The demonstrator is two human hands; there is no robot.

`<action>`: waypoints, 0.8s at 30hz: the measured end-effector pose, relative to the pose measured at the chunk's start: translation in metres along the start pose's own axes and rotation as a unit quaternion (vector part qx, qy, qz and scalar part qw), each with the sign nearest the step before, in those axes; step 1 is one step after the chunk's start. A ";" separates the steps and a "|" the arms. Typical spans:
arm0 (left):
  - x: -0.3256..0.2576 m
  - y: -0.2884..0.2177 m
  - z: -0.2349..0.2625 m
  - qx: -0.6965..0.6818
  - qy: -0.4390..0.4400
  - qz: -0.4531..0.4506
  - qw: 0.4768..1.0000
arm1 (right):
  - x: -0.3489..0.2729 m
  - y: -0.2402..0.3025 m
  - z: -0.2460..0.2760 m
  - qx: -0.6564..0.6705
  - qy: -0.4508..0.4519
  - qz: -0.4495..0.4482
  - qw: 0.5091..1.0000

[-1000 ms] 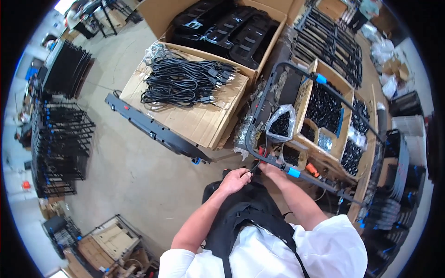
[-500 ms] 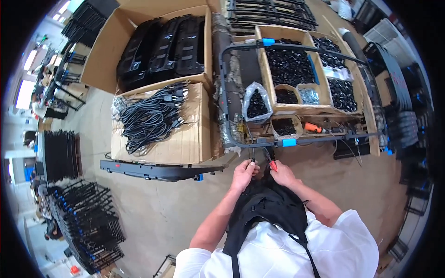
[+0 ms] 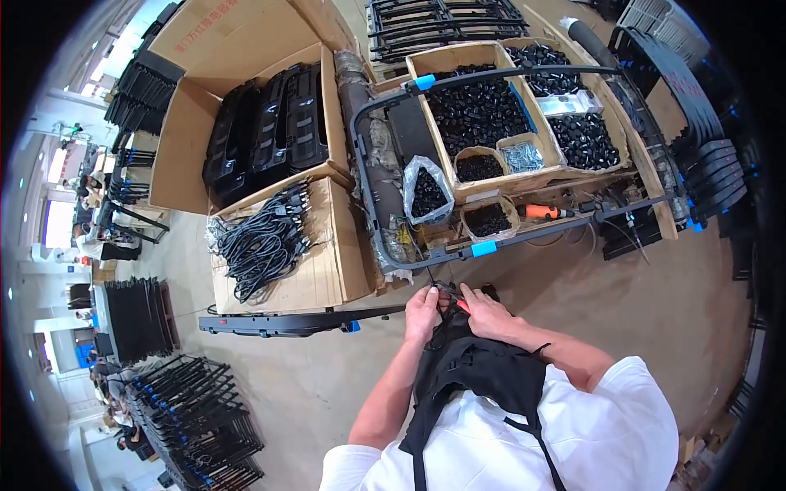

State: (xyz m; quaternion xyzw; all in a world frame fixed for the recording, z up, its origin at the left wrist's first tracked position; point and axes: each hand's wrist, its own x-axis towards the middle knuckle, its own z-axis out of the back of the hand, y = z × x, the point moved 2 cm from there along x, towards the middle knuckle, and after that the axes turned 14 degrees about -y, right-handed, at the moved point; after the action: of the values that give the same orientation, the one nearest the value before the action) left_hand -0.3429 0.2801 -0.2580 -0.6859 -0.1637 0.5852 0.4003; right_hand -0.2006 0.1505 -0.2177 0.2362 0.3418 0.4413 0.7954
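Observation:
My left hand is closed with its fingertips pinched on a thin black cable just below the near rail of a black tubular frame. Wrapped in my right hand is a red-handled hand tool, which looks like pliers. Its dark jaws point toward my left fingertips and seem to meet the cable there; the exact contact is too small to tell. Blue tape marks the frame's near rail. Below both hands hangs the black apron.
Wooden trays of black plastic parts and screws stand under the frame. An orange-handled tool lies near the rail. Left are bundled power cords on a carton, a long black panel and an open box.
My right hand and the red-handled tool have moved left, closer to my left hand. The whole view has turned slightly, shifting the bench leftward.

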 end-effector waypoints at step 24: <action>0.018 0.029 0.004 0.103 -0.017 -0.152 0.983 | -0.021 0.024 0.023 -0.107 -0.040 0.054 0.992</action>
State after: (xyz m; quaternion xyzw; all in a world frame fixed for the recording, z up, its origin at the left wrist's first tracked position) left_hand -0.3493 0.2762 -0.2912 -0.5982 -0.2121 0.5427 0.5501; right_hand -0.2039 0.1426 -0.1796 0.1854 0.2473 0.5081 0.8039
